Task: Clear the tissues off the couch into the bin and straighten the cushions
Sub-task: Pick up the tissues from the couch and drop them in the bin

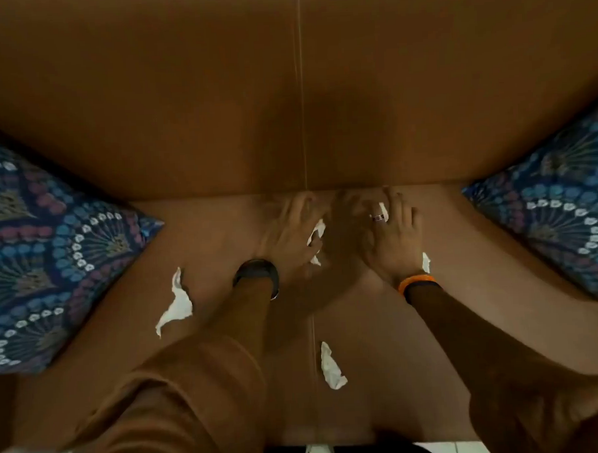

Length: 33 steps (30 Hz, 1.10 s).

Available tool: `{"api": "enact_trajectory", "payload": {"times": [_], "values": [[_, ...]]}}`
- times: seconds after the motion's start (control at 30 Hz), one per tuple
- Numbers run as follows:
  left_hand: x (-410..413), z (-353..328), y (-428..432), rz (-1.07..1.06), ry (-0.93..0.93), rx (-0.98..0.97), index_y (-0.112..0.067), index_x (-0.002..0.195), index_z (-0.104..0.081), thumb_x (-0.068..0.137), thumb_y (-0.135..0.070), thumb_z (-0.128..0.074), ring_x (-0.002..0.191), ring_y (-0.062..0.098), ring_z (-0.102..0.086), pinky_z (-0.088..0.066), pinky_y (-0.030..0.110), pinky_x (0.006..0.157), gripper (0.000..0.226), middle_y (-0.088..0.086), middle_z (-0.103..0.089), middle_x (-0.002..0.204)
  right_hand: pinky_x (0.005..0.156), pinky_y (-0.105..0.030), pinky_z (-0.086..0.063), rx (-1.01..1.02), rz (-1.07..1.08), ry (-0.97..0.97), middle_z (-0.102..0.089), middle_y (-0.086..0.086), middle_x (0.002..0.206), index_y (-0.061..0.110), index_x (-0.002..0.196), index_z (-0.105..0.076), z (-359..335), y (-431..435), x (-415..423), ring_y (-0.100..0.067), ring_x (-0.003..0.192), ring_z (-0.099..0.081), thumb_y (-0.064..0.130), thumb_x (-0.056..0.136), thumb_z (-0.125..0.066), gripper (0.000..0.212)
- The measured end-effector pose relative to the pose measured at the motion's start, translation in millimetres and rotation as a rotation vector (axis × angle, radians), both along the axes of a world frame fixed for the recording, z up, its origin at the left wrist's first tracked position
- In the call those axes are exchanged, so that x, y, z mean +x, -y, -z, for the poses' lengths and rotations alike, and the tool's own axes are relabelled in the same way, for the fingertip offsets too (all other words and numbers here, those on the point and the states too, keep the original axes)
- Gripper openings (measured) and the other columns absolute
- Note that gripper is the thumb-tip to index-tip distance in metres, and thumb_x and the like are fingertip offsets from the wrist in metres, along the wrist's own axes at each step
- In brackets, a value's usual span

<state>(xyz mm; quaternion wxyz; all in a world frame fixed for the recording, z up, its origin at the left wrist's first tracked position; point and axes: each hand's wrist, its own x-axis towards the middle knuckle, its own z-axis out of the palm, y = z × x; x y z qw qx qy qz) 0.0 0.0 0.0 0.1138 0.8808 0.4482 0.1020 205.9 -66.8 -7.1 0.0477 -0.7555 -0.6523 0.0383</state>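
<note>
Both my hands reach to the back of the brown couch seat (466, 321). My left hand (287, 233) is blurred, and a crumpled white tissue (317, 235) sits at its thumb, pinched against the palm. My right hand (390, 236) lies flat with its fingers spread over another tissue (426, 262), whose white bits show between the fingers and beside the wrist. Two more tissues lie loose on the seat: a torn one (177, 303) to the left of my left arm and a crumpled one (331, 367) between my arms. A patterned blue cushion (45, 258) lies askew at the left, and a second cushion (564, 208) at the right.
The brown backrest (216, 93) fills the upper half, with a seam running down its middle. A strip of pale floor (454, 450) shows below the seat's front edge. No bin is in view.
</note>
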Motion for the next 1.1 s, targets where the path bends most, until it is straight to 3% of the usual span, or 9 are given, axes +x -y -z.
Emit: {"api": "enact_trajectory", "payload": {"times": [0.2,0.3,0.47,0.57,0.67,0.73,0.87,0.97,1.1], "values": [[10.6,66.3,14.4,0.136,-0.108,-0.187,-0.015,0.107,-0.061,0.082,-0.006,-0.064,0.102,0.039,-0.057,-0.055,0.043,0.073,0.027,0.012,-0.055,0.122,0.092,-0.048,-0.046,-0.157,0.016,0.011,-0.059,-0.021,0.133,0.004,0.123,-0.067,39.4,11.1,16.2,-0.042,0.116,-0.055,0.012,0.098,-0.054,0.029],[15.6,70.2,24.1,0.088,-0.179,-0.232,-0.013,0.118,-0.069,0.085,-0.006,-0.071,0.114,0.038,-0.061,-0.056,0.049,0.091,0.034,0.017,-0.061,0.129,0.084,-0.049,-0.052,-0.085,0.035,-0.072,-0.069,-0.022,0.110,-0.002,0.105,-0.073,30.5,8.8,26.6,-0.043,0.105,-0.061,0.006,0.098,-0.057,0.019],[20.7,46.1,47.6,-0.002,0.027,-0.299,-0.005,0.105,-0.072,0.080,0.013,-0.066,0.105,0.030,-0.064,-0.062,0.032,0.077,0.031,0.012,-0.062,0.119,0.071,-0.047,-0.058,-0.005,0.047,-0.042,-0.071,-0.023,0.097,-0.006,0.084,-0.075,3.3,38.8,44.8,-0.042,0.093,-0.065,0.002,0.085,-0.068,0.011],[17.9,31.4,78.0,0.063,0.009,-0.207,-0.005,0.104,-0.072,0.079,0.002,-0.069,0.105,0.030,-0.062,-0.060,0.038,0.083,0.026,0.009,-0.066,0.112,0.079,-0.045,-0.053,-0.126,0.034,0.012,-0.070,-0.017,0.114,0.001,0.100,-0.076,6.4,68.4,48.6,-0.039,0.106,-0.063,0.018,0.084,-0.069,0.024],[6.0,29.5,114.0,0.087,-0.061,-0.225,-0.008,0.114,-0.071,0.078,-0.020,-0.071,0.110,0.031,-0.058,-0.053,0.043,0.092,0.038,0.004,-0.068,0.120,0.070,-0.042,-0.057,-0.103,-0.002,0.006,-0.074,-0.017,0.108,0.002,0.099,-0.077,22.0,90.7,39.9,-0.038,0.099,-0.069,0.014,0.086,-0.072,0.018],[-3.7,32.6,137.2,0.104,-0.079,-0.254,-0.011,0.120,-0.068,0.079,-0.031,-0.069,0.113,0.030,-0.056,-0.053,0.039,0.087,0.046,0.000,-0.066,0.125,0.059,-0.038,-0.057,-0.003,-0.041,0.012,-0.076,-0.016,0.096,0.003,0.092,-0.078,34.7,100.9,32.5,-0.037,0.089,-0.072,0.011,0.088,-0.072,0.010],[-22.8,43.2,180.7,0.110,-0.063,-0.353,-0.014,0.132,-0.059,0.080,-0.045,-0.072,0.125,0.023,-0.050,-0.058,0.031,0.072,0.062,-0.002,-0.056,0.136,0.048,-0.032,-0.052,0.053,-0.127,-0.050,-0.075,-0.011,0.090,0.006,0.084,-0.077,48.1,117.2,5.0,-0.034,0.086,-0.072,0.016,0.094,-0.058,0.024],[-31.0,45.3,208.7,0.129,-0.050,-0.417,-0.006,0.134,-0.058,0.081,-0.036,-0.078,0.126,0.030,-0.054,-0.059,0.042,0.088,0.064,0.008,-0.057,0.139,0.046,-0.029,-0.050,0.099,-0.140,-0.134,-0.076,-0.011,0.090,0.005,0.079,-0.077,42.9,134.8,-22.3,-0.033,0.084,-0.072,0.015,0.092,-0.055,0.027],[-38.4,45.7,233.8,0.127,-0.004,-0.389,0.000,0.123,-0.066,0.081,-0.012,-0.079,0.114,0.033,-0.064,-0.062,0.042,0.086,0.046,0.015,-0.065,0.129,0.048,-0.029,-0.051,0.089,-0.120,-0.233,-0.075,-0.012,0.090,0.003,0.076,-0.076,32.9,165.1,-56.7,-0.034,0.084,-0.072,0.016,0.092,-0.049,0.034]]}}
